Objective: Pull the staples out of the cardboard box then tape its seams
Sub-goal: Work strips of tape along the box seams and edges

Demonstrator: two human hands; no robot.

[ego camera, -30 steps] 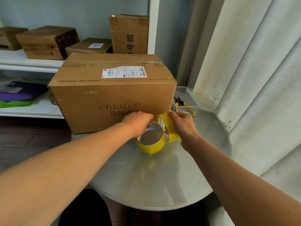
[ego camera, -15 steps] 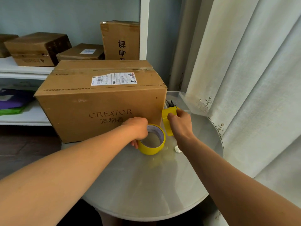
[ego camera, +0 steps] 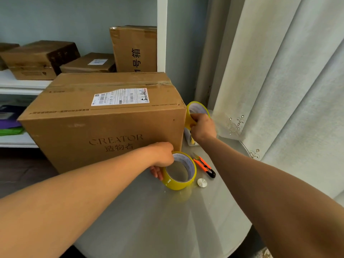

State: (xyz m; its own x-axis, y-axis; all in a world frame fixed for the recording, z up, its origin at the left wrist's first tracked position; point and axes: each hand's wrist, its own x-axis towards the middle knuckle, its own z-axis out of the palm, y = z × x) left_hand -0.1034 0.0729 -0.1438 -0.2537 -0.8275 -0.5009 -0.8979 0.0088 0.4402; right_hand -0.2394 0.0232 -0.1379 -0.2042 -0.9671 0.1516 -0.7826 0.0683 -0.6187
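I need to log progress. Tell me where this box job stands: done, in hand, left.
Done: no yellow tape shows on the cardboard box; whether staples are out cannot be told. In hand: the right hand grips a yellow tape roll raised at the box's right corner; the left hand holds a second roll on the table. Left: taping all visible seams.

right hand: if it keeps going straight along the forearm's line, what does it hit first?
Likely nothing solid soon. The right hand, gripping a yellow tape roll, points up and away beside the cardboard box corner; beyond lies the wall by the curtain. Depth is unclear, so the box's side may graze it.
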